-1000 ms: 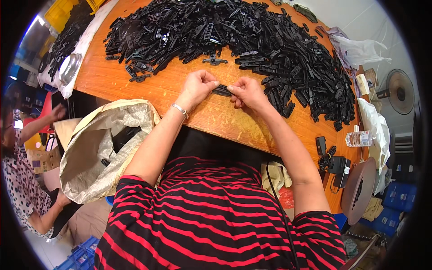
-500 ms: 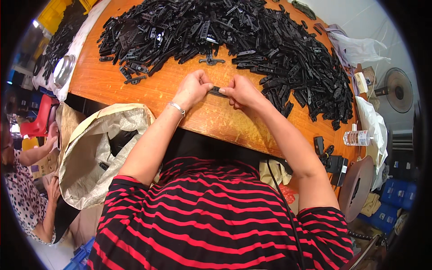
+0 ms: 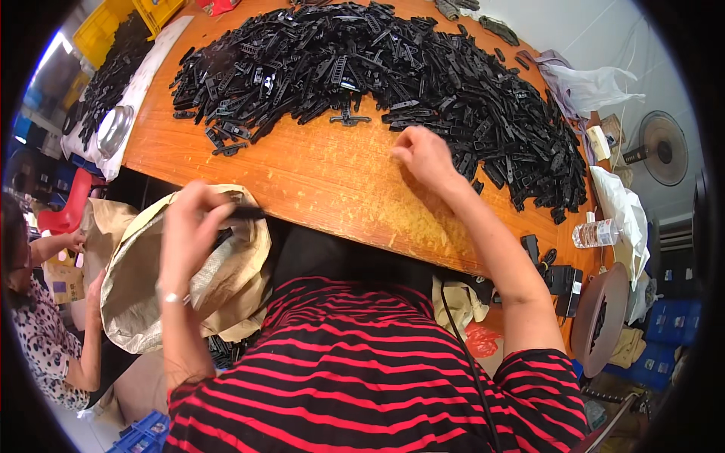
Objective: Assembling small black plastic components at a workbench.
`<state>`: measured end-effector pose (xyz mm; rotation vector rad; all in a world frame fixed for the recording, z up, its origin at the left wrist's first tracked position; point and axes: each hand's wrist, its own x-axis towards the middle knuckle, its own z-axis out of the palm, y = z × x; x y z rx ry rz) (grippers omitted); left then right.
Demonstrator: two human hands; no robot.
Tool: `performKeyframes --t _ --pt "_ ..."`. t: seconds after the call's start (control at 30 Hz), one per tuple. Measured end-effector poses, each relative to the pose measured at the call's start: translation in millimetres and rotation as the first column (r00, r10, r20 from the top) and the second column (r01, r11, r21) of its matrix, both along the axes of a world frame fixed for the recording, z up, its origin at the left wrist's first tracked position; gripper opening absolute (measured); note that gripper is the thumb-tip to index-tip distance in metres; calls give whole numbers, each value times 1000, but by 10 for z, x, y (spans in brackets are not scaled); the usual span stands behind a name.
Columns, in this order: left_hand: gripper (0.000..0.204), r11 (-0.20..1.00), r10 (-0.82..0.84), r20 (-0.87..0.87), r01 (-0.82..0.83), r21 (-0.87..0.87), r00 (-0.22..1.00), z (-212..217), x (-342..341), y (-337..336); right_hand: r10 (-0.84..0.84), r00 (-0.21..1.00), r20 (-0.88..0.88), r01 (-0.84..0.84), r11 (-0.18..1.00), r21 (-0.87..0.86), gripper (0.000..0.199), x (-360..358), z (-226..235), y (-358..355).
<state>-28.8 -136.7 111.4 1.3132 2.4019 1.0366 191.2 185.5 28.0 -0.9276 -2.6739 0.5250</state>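
Observation:
My left hand [image 3: 189,230], blurred by motion, hangs over the open mouth of a woven sack [image 3: 132,302]. A narrow black plastic piece [image 3: 246,213] sticks out from its fingers toward the table edge. Over the bare wood at the right of centre is my right hand [image 3: 427,157], its fingers curled in and nothing seen in them. It is close to the near edge of a broad heap of black plastic parts [image 3: 302,64]. One T-shaped black part [image 3: 350,118] lies apart in front of the heap.
The wooden table [image 3: 317,177] ends just in front of me. At its right stand a clear bottle [image 3: 595,233], a black charger-like box [image 3: 563,281] and a round tray [image 3: 600,317]. A metal bowl [image 3: 115,130] is at far left; another person [image 3: 49,325] sits beyond the sack.
Both hands were together over the table on a black plastic piece. The left has swung left and nearer with a piece, over the sack; the right has moved slightly right and away from the left.

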Motion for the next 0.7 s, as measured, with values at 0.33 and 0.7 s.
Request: performKeyframes --t 0.33,0.7 --pt "13 993 118 180 -121 9 977 91 211 -399 -56 983 173 0 950 311 22 -267 -171 290" --pt "23 263 -887 401 464 846 -230 898 1175 310 62 988 -143 0 917 398 19 -239 -490 -232"
